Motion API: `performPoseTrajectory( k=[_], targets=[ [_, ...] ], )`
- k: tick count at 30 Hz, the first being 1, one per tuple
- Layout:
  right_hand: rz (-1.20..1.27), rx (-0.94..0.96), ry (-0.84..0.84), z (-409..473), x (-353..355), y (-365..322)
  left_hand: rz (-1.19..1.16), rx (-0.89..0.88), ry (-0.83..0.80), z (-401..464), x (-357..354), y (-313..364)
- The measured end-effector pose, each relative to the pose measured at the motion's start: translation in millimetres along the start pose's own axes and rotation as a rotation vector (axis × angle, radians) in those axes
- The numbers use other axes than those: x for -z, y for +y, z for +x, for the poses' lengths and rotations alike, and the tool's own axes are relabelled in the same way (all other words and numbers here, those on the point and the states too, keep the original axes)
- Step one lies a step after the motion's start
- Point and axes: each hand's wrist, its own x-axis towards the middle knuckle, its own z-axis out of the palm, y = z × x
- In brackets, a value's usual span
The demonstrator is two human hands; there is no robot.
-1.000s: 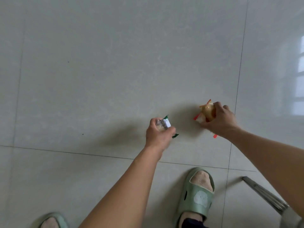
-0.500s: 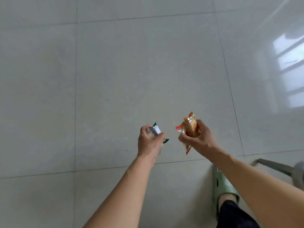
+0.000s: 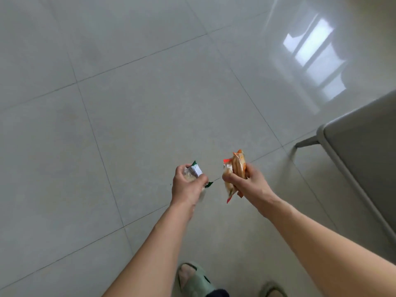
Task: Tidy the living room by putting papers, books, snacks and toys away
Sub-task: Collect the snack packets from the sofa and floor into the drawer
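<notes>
A pale grey, glossy tiled floor (image 3: 132,116) fills almost the whole view, crossed by thin dark grout lines, with a bright window reflection (image 3: 315,58) shining on it toward 1 o'clock. At 3 o'clock the rounded corner of a grey flat-topped counter (image 3: 364,151) juts in from the right edge, one slim metal leg (image 3: 305,142) slanting down from under it to the floor; it stands just to the right of the right arm and apart from it. Two bare forearms reach up from 6 o'clock into the middle of the frame. The right hand (image 3: 246,181) has its fingers curled round an orange and clear plastic snack packet (image 3: 234,172), whose crimped ends stick out above and below the fist. Just to its left, toward 9 o'clock of it and not touching, the left hand (image 3: 188,185) grips a smaller white and green snack packet (image 3: 194,171), one green corner poking out beside the thumb. Both packets are held in the air above the floor. At 6 o'clock, between the forearms, are two sage-green rubber slippers (image 3: 197,281), the left one showing toes, the right one only partly in view.
</notes>
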Motion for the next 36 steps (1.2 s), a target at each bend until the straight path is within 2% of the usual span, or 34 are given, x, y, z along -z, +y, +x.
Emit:
performPoseTrajectory(
  k=[4, 8, 17, 28, 36],
  targets=[
    [0.077, -0.070, 0.069, -56, 30, 10, 0.022, -0.024, -0.078, -50, -17, -9],
    [0.262, -0.109, 0.161, -117, 65, 21, -0.006, -0.021, -0.163, -101, -35, -20],
    [0.637, -0.162, 0.377, -268, 148, 99, 0.006, 0.057, -0.407, -231, -95, -71],
    [0.975, -0.126, 0.783, -393, 251, 157, 0.314, 0.010, -0.795, -362, -238, -85],
    [1.308, -0.150, 0.988, -447, 282, 198, 0.632, -0.034, -1.010, -424, -297, -104]
  ],
)
